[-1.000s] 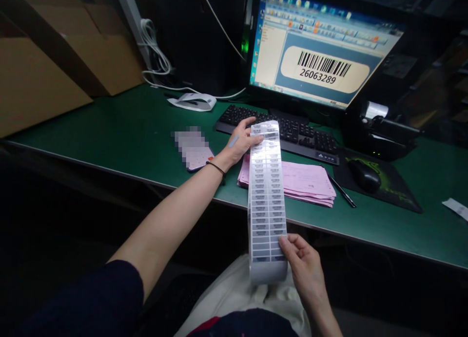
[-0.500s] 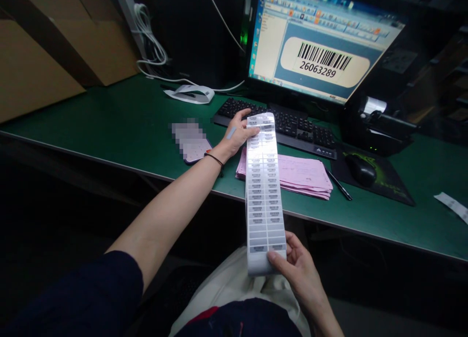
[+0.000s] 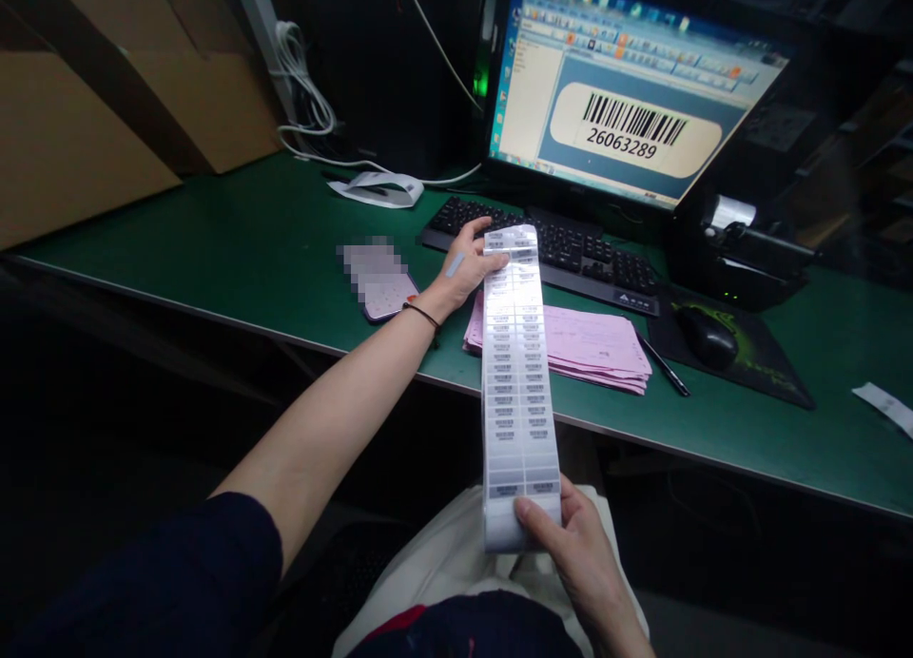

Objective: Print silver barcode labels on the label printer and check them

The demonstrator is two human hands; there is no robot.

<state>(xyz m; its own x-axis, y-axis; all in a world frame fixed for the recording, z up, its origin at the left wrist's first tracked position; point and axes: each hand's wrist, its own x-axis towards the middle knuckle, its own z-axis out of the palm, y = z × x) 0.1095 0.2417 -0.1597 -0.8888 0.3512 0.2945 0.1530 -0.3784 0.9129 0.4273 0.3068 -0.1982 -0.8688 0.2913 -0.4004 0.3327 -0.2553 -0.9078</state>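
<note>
A long strip of barcode labels [image 3: 514, 382] stretches from above the desk down toward my lap, printed in two columns with some blank rows near its lower end. My left hand [image 3: 467, 263] grips its far end, thumb on top and the other fingers partly behind it. At the near end, where the strip bends round, my right hand [image 3: 571, 534] pinches it with the thumb on the face and fingers underneath. A stack of pink paper sheets [image 3: 595, 344] lies behind the strip, which partly covers it.
A keyboard [image 3: 571, 249] lies before the monitor [image 3: 634, 116], which displays a barcode label. To the right are a pen [image 3: 665, 365], a mouse [image 3: 706, 337] and a black label printer [image 3: 742, 254]. A phone [image 3: 389, 292], a curled label strip [image 3: 381, 190] and cardboard boxes [image 3: 86, 135] occupy the left.
My right hand and the strip's near end have moved slightly down, toward me. The left hand keeps its hold; the whole view has shifted a little.
</note>
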